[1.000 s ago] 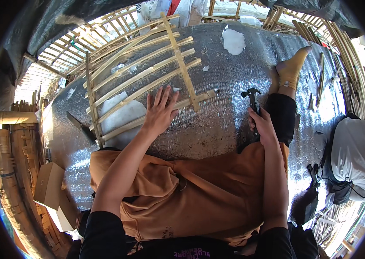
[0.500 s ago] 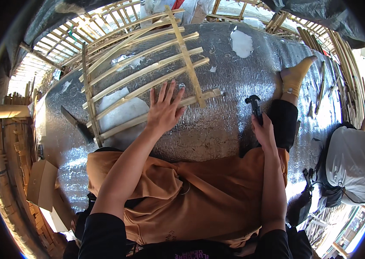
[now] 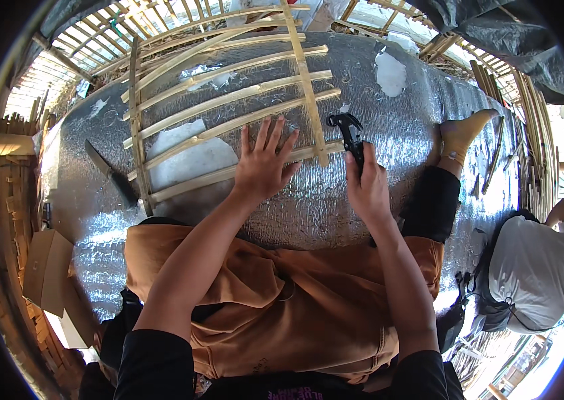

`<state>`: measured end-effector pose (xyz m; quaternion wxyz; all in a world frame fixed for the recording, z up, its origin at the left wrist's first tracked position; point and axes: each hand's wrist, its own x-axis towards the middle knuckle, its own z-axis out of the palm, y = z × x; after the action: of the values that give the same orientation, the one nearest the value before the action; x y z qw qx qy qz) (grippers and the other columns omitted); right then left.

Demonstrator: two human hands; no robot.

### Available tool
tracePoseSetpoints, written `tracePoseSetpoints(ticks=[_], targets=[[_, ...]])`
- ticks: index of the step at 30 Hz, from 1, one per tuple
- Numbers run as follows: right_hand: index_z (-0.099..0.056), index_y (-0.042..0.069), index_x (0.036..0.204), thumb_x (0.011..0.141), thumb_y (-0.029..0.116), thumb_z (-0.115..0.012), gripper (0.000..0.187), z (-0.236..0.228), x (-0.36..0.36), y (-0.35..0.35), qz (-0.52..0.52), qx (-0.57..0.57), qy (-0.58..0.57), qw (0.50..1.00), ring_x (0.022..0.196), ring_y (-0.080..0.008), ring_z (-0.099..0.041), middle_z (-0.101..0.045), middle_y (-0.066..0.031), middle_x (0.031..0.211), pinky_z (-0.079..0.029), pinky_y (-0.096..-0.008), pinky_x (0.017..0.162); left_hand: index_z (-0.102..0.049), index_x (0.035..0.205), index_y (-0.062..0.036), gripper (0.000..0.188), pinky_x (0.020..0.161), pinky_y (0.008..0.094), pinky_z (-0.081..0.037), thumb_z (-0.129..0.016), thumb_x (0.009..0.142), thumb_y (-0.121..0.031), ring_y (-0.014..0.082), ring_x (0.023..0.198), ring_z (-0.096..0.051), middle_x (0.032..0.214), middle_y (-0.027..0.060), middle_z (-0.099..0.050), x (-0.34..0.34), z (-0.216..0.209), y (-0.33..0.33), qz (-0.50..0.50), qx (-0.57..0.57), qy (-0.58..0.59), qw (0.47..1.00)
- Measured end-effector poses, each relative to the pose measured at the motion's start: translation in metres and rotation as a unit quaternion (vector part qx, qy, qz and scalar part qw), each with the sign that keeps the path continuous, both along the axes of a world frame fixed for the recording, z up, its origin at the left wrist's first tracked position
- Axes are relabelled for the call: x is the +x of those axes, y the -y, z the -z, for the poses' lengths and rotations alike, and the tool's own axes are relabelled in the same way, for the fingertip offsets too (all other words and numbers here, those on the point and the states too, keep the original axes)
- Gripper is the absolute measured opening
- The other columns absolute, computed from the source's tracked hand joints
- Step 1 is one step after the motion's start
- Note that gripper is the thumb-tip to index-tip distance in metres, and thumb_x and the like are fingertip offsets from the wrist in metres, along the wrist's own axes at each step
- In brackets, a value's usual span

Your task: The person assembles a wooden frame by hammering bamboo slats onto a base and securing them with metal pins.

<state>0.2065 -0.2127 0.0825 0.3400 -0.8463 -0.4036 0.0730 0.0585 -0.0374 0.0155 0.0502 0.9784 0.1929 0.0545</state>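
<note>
A frame of split bamboo strips (image 3: 228,98) lies in front of me, several slats crossed by an upright strip at each side. On its nearest slat rests my left hand (image 3: 263,160), fingers spread and palm down. My right hand (image 3: 367,183) is wrapped round the handle of a black hammer (image 3: 348,131). The hammer's head is raised just right of the frame's near right corner, close to the right cross strip (image 3: 308,93). Left of the frame, a knife (image 3: 111,175) with a dark handle lies on the silvery foil mat (image 3: 308,207).
Brown cloth (image 3: 308,300) covers my lap, and my leg with a tan sock (image 3: 462,140) stretches out at the right. A cardboard box (image 3: 48,270) stands at the left. At the right are bamboo poles (image 3: 538,147) and a person in a light shirt (image 3: 535,267).
My right hand has brought the hammer leftward and up toward the frame's near right corner. My left hand stays spread on the near slat. The whole view has shifted slightly.
</note>
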Motion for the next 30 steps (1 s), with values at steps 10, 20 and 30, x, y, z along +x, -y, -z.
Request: tracePoseSetpoints(ticks=[10,20,30], targets=[[-0.047,0.000,0.120,0.103,0.019,-0.055,0.027,0.013,-0.006,0.010,-0.016,-0.017,-0.001,1.000,0.059,-0.0436,-0.067,-0.063,-0.0219,0.066,-0.046,-0.0478,0.048,-0.035,0.157,-0.0258,0.066,0.120,0.0660,-0.013,-0.051,0.099,-0.053,0.0335,0.153,-0.020,0.166,0.0120,-0.022,0.002,0.000,0.002,-0.012,-0.026,0.004,1.000],[-0.044,-0.002,0.112,0.101,0.013,-0.057,0.023,0.001,-0.015,0.014,-0.040,-0.060,-0.007,0.997,0.058,-0.0466,-0.065,-0.062,-0.0239,0.063,-0.048,-0.0506,0.046,-0.034,0.157,-0.0254,0.066,0.120,0.0659,-0.014,-0.049,0.099,-0.054,0.0334,0.153,-0.020,0.165,0.0117,-0.023,0.003,0.001,0.000,-0.012,-0.008,0.003,1.000],[-0.046,0.002,0.110,0.101,0.017,-0.059,0.022,-0.013,-0.018,0.007,-0.039,-0.026,-0.005,0.999,0.054,-0.0411,-0.067,-0.063,-0.0203,0.061,-0.049,-0.0452,0.041,-0.034,0.157,-0.0224,0.067,0.120,0.0664,-0.015,-0.049,0.099,-0.054,0.0339,0.153,-0.020,0.165,0.0126,-0.024,0.001,0.001,0.000,-0.008,-0.006,0.021,1.000]])
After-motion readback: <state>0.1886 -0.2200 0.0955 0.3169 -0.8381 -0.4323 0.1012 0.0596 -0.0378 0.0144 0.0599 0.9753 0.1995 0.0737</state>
